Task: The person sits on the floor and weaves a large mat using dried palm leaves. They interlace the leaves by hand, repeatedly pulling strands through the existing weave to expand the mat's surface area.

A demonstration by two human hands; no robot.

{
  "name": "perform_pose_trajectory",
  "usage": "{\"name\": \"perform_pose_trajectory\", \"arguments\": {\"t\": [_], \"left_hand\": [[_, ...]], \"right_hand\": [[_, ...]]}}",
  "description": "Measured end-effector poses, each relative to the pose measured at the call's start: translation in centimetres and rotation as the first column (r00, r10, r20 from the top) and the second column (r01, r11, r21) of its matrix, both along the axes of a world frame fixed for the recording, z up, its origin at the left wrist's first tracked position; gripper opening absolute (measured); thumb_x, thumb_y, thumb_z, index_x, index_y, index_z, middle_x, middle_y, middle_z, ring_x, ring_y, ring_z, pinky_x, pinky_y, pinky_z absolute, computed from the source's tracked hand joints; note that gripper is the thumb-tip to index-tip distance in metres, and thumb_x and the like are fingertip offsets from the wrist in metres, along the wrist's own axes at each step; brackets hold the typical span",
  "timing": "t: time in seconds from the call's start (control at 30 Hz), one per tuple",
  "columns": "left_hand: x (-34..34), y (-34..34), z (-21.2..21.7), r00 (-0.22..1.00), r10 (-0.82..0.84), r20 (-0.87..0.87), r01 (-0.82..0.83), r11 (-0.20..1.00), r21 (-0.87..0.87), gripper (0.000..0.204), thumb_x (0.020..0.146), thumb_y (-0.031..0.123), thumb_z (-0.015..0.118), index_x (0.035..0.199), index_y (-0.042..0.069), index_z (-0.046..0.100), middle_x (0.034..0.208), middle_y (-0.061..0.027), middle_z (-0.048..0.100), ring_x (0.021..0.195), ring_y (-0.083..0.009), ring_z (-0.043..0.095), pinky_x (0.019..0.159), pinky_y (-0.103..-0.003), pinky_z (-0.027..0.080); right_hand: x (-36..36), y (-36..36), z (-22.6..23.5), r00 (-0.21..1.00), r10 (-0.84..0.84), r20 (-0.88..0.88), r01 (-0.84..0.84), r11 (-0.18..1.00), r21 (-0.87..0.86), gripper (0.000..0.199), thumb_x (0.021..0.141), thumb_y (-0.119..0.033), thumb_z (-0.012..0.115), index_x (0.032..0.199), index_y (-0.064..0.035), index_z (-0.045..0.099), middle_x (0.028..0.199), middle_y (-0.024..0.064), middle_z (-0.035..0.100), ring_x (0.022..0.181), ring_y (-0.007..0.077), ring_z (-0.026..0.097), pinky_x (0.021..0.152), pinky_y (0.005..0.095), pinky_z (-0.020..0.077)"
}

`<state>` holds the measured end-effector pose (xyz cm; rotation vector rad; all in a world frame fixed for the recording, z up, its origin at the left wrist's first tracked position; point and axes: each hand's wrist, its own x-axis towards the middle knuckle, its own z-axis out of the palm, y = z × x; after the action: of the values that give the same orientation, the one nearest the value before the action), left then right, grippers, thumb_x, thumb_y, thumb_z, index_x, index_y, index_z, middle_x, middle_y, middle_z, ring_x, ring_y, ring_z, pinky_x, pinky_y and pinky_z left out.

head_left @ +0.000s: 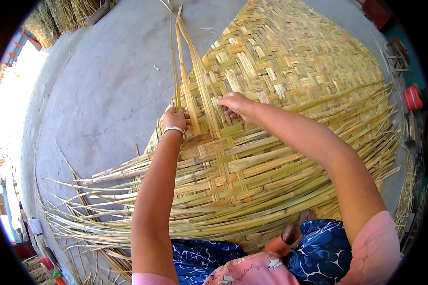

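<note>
A large woven reed mat [290,61] lies on the ground before me, in a pattern of yellow and green strips. My left hand [176,119], with a bracelet at the wrist, is closed on a thin reed strip [175,71] that stretches away past the mat's left edge. Beside it, wider pale strips [199,76] are folded back and stick out over the grey ground. My right hand [236,105] is just right of those strips, low over the mat, thumb and fingers curled together. What it pinches, if anything, is hidden.
Loose reed ends [76,204] fan out at the lower left, and more strips lie across the mat nearer me. My foot [290,235] is on the mat's near part. A red round container [413,98] stands at the right; straw bundles [47,23] stand at the upper left.
</note>
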<state>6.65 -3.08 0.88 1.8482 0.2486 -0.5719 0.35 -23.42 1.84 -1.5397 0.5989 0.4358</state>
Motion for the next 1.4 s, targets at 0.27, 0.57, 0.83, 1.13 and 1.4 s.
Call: {"name": "perform_pose_trajectory", "arguments": {"t": [0.27,0.57,0.83,1.13,1.4], "left_hand": [[0.4,-0.1,0.5,0.965,0.17,-0.201,-0.231,0.914,-0.335,0.02,0.093,0.013,0.043,0.107,0.002,0.049,0.098,-0.011,0.06,0.08,-0.0209,0.062,0.066,-0.034,0.052],[1.0,0.1,2.5,0.978,0.051,-0.204,-0.154,0.836,-0.527,0.027,0.093,0.01,0.044,0.118,0.003,0.047,0.093,-0.0092,0.062,0.074,-0.0181,0.063,0.059,-0.032,0.053],[2.1,0.1,4.9,0.887,-0.414,-0.207,0.325,0.876,-0.357,0.03,0.092,0.015,0.051,0.121,0.01,0.053,0.085,-0.0053,0.065,0.069,-0.0132,0.063,0.056,-0.027,0.053],[3.7,0.5,4.5,0.76,-0.618,-0.201,0.51,0.759,-0.404,0.033,0.09,0.016,0.053,0.122,0.007,0.052,0.094,-0.0072,0.068,0.076,-0.0129,0.064,0.065,-0.026,0.053],[3.7,0.8,3.6,0.789,-0.565,-0.242,0.466,0.807,-0.363,0.031,0.089,0.013,0.053,0.119,0.006,0.053,0.091,-0.0092,0.067,0.072,-0.0148,0.063,0.06,-0.025,0.053]], "right_hand": [[2.9,-0.4,4.4,0.955,-0.27,0.122,0.173,0.843,0.509,0.037,0.095,-0.042,0.037,0.093,-0.0082,0.05,0.084,0.0091,0.063,0.074,0.0186,0.063,0.062,0.0297,0.0509],[4.5,1.0,3.8,0.992,-0.126,0.013,0.098,0.831,0.548,0.046,0.098,-0.04,0.024,0.112,-0.0021,0.044,0.109,0.0189,0.058,0.095,0.0265,0.063,0.066,0.0343,0.0546],[4.7,1.2,2.2,0.967,-0.245,0.074,0.118,0.682,0.722,0.044,0.096,-0.043,0.027,0.114,-0.0073,0.044,0.105,0.0158,0.057,0.098,0.0281,0.058,0.08,0.047,0.051],[5.9,-0.7,1.9,0.962,-0.255,0.098,0.123,0.724,0.679,0.04,0.095,-0.038,0.027,0.1,-0.0062,0.051,0.097,0.0143,0.06,0.094,0.026,0.059,0.078,0.0533,0.0492],[6.6,-1.8,2.7,0.927,-0.363,0.099,0.213,0.723,0.657,0.034,0.092,-0.031,0.033,0.096,-0.0047,0.055,0.088,0.0113,0.061,0.083,0.0247,0.061,0.077,0.0489,0.0506]]}}
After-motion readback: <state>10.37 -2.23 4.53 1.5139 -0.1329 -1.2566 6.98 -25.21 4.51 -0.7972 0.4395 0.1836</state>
